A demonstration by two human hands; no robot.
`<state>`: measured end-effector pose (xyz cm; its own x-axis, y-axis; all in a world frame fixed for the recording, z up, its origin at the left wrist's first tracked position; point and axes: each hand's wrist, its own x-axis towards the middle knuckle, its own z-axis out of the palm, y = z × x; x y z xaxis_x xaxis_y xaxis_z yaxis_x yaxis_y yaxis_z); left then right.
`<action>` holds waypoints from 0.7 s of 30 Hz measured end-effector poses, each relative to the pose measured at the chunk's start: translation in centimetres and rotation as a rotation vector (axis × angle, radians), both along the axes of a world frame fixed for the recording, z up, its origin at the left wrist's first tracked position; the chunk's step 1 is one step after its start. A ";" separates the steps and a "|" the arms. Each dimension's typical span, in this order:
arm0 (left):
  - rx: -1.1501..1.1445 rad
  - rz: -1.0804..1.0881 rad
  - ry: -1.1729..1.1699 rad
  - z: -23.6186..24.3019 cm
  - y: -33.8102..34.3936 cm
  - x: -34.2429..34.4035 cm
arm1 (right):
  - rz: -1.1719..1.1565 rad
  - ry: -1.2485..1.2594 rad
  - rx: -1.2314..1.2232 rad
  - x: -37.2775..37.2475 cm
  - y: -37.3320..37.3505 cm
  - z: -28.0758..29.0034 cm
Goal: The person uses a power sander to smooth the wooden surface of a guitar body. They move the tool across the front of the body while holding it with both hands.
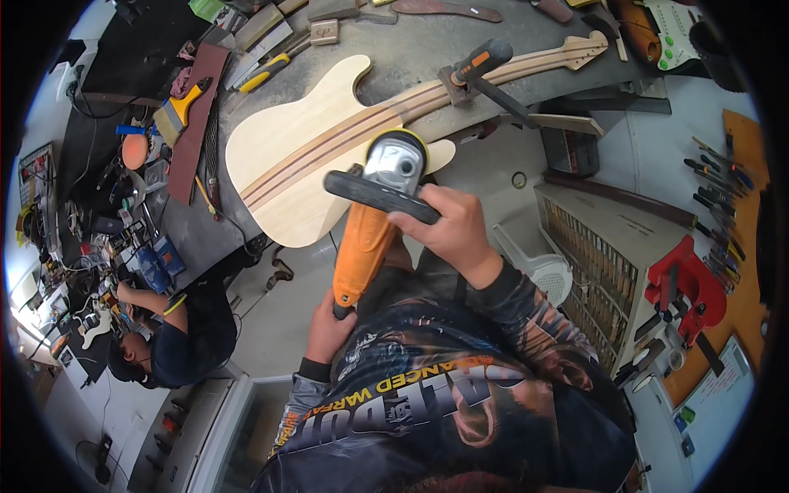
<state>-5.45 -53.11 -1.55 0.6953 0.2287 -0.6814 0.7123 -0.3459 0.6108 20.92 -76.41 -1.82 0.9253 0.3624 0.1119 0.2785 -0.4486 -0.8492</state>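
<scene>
Both my hands hold an orange angle grinder [366, 242] with a silver head and a round, yellow-edged pad [420, 141]. My right hand [457, 230] is closed round the right end of its black front handle [362, 194]. At the rear, my left hand [329, 327] wraps the tool's back end, its fingers partly hidden. The grinder's head is over the lower edge of a pale wooden electric guitar body [283, 135]; whether the pad touches the wood I cannot tell. Dark stripes run through the body into a long neck [534, 67]. A clamp [482, 62] grips the neck near the body.
On the grey workbench [197, 234] lie a yellow-handled brush [177, 115], a reddish-brown board [197, 123] and a yellow-handled tool [265, 72]. At lower left another person [193, 329] works at a cluttered bench. A white stool [546, 275] and a red clamp [699, 283] are to the right.
</scene>
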 end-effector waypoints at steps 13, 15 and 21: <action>0.077 0.047 0.029 -0.2 -2.9 -0.2 | 0.041 0.021 0.057 0.0 -3.2 0.1; 0.063 0.035 0.032 -0.1 -3.6 0.0 | 0.017 0.000 0.105 -0.2 -4.5 -0.2; 0.089 0.103 0.013 -0.1 -3.3 1.0 | 0.029 -0.009 0.101 1.4 -2.1 0.1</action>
<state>-4.45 -56.40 -1.68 0.6564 0.3583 -0.6638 0.7543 -0.3228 0.5717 22.31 -78.48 -1.72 0.9134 0.3751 0.1578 0.2981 -0.3528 -0.8869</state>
